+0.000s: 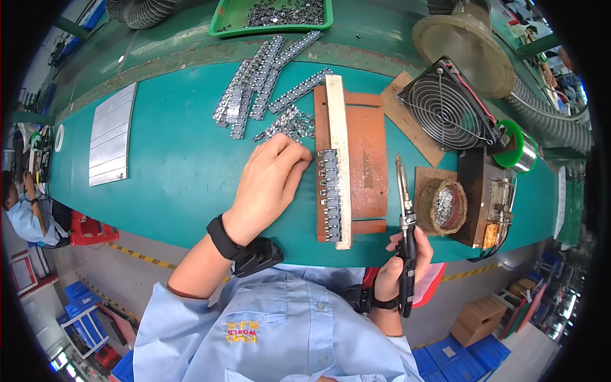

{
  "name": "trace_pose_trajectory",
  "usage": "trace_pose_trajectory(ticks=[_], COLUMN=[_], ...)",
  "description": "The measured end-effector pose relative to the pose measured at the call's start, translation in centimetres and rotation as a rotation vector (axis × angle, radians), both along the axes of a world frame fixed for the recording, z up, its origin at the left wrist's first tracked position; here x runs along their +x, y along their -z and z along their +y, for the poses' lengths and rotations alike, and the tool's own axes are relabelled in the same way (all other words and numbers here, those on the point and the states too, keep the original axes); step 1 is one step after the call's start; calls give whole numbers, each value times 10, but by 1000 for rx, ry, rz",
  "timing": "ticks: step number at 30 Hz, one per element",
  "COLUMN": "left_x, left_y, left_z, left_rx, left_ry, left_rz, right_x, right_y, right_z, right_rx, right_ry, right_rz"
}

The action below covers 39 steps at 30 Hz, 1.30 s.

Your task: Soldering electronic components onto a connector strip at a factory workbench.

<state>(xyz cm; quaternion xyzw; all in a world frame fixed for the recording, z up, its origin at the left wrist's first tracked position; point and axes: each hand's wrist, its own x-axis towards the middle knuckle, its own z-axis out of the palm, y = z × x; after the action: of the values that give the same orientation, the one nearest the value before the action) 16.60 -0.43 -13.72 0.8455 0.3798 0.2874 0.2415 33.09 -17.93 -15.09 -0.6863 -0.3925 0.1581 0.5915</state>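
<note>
"Since the soldering iron (pixel 408 220), gripped in my right hand (pixel 389 275), crosses the tabletop's front edge (pixel 305 253), I'd keep its tip (pixel 400 167) off my left hand (pixel 270 178)."

"Holding anything there?"

"Can't tell; it curls beside the electronic components (pixel 330 197)."

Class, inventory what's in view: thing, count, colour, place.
Table: one, green, centre
Fixture: one, orange-brown, centre
Bar: one, whitish, on fixture
Components: one row, dark, along bar
Strips: several, grey-black, top centre
Loose parts: one pile, silvery, below strips
Tray: one, green, top
Panel: one, silver, left
Fan: one, black, right
Pot: one, brown, right
Spool: one, green, right
Hood: one, metallic, top right
Iron: one, black, right of fixture
Crates: several, blue, floor
Left fingers: one set, bare, near loose parts
Right fingers: one set, bare, around iron
</note>
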Motion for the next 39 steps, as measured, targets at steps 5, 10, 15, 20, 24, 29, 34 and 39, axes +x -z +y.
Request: trace_pose_trajectory(ticks=[5,10,15,20,24,29,34,39], left_x=[2,-12,-16,-10,-5,-6,-7,-6], left_y=[-9,-19,-23,-27,-23,-20,-22,-17], left_z=[-6,-22,-27,-26,-24,-25,-23,-20], left_rx=[-153,-673,-1185,-1285,-1276,-1276,-1353,-1372], left_ry=[-71,13,88,160,178,186,179,204], left_rz=[-123,-290,-522,-467,-465,-510,-523,-507], right_x=[3,4,5,6,9,10,11,10], right_y=[-2,-2,-2,-1,-1,-3,-1,-1], right_z=[-1,-2,-1,-2,-4,-3,-4,-4], right_rx=[6,-5,7,7,7,-9,-8,-2], right_ry=[11,-21,-58,-68,-82,-105,-123,-110], right_rz=[0,13,3,6,3,-13,-19,-12])
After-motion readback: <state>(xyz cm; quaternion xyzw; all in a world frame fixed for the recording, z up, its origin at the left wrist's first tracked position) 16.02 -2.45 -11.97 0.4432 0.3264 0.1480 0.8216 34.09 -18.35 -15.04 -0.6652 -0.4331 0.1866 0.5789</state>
